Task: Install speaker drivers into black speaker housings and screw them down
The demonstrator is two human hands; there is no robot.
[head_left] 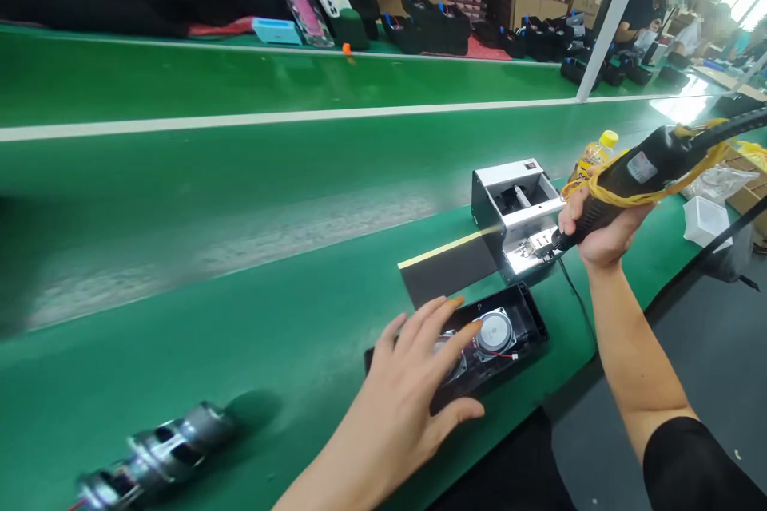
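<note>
Right hand (608, 235) wrapped round power driver (641, 168), tip at front of feeder (520, 217) from where I stand; best kept square there. Left hand (413, 383) spread wide over speaker box (532, 319), feeder's near side; can't tell contact.

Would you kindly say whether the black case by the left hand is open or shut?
Open: the black case shows a round speaker inside.
</note>
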